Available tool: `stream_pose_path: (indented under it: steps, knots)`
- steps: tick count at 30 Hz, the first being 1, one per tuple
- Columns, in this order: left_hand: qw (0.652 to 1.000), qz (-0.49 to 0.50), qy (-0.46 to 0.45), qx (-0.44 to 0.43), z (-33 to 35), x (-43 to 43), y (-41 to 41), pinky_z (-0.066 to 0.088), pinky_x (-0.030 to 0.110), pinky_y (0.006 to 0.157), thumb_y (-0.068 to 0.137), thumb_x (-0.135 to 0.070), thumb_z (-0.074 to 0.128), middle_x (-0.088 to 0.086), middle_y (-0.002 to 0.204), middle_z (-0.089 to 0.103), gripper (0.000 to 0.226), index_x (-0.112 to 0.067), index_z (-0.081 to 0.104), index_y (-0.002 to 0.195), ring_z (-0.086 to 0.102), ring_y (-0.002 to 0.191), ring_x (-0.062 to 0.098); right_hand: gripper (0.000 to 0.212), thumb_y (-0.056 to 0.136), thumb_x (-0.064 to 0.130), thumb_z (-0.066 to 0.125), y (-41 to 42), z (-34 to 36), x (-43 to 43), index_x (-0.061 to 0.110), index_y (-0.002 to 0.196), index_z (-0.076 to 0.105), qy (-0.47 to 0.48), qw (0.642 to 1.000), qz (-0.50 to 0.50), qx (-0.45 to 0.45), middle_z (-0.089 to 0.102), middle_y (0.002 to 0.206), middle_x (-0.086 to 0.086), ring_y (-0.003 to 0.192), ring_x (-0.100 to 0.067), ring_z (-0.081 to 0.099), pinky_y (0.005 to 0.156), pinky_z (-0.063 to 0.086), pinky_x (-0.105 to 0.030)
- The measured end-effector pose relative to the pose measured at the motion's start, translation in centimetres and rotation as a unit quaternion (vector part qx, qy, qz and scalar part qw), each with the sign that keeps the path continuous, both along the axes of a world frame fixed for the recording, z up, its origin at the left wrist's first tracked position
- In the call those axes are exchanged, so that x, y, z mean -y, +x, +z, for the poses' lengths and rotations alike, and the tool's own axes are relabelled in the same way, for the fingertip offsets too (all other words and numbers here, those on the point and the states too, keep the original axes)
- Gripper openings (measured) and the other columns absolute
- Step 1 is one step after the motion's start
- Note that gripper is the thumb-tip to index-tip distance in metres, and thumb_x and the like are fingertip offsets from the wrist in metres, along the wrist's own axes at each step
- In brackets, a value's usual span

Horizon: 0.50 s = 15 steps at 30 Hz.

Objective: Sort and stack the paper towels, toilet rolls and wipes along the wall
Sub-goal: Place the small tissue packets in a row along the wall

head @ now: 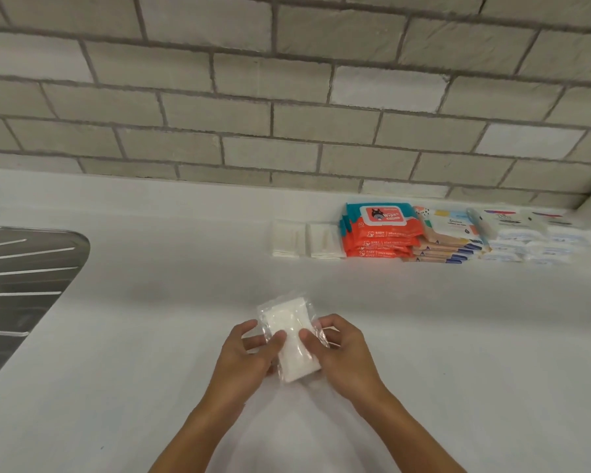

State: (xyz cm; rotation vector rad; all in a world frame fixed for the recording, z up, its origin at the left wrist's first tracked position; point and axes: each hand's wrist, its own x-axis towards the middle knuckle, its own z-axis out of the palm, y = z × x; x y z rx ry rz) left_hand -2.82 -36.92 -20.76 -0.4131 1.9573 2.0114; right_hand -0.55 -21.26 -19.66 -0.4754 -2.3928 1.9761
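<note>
- A small pack of white tissues in clear plastic wrap is held above the white counter, in the near middle of the view and well apart from the wall.
- The pack is tilted, with its far end leaning to the left and its near end to the right.
- The left grip is clamped on the pack's left edge: the thumb is pressed on the top face and the fingers are curled beneath the wrap.
- The right grip is clamped on the right edge in the same way, with its thumb laid on top, just beside the left thumb.
- Both bare forearms are seen coming in from the lower edge.
- Along the grey brick wall, at the far right of the counter, a row of sorted goods is set.
- At the row's left end two low stacks of small white packs are placed side by side.
- Touching these on the right, a stack of orange baby wipes is piled several packs high.
- Next, a stack of peach-coloured wipes packs is set, its top pack lying askew.
- Further right, white and blue packs are stacked up to the corner; their print is too blurred to be read.
- A ribbed steel drainboard is let into the counter at the left edge.
</note>
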Motion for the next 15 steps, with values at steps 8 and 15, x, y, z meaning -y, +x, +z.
stream_pose_path:
  steps: [8, 15]
  knots:
    - [0.998, 0.005, -0.008, -0.061, 0.2, 0.8, -1.1, 0.058, 0.051, 0.085, 0.089, -0.011, 0.071, 0.011, 0.092, 0.077, 0.01, -0.014, 0.073, 0.098, 0.073, 0.089, 0.031, 0.003, 0.089, 0.027, 0.066, -1.1, -0.8, 0.0, 0.028, 0.092, 0.068, 0.136, 0.99, 0.002, -0.048, 0.069, 0.092, 0.015, 0.085, -0.005, 0.062, 0.074, 0.048, -0.015]
    - [0.991, 0.095, -0.054, -0.083, -0.3, 1.1, -1.6, 0.055, 0.051, 0.082, 0.09, -0.017, 0.069, 0.012, 0.092, 0.071, 0.002, -0.018, 0.067, 0.09, 0.069, 0.088, 0.033, 0.077, 0.079, 0.055, 0.068, -0.6, -2.0, -0.2, 0.028, 0.142, 0.032, 0.4, 0.904, 0.141, 0.06, 0.035, 0.134, 0.004, 0.123, -0.02, 0.032, 0.104, 0.03, -0.03]
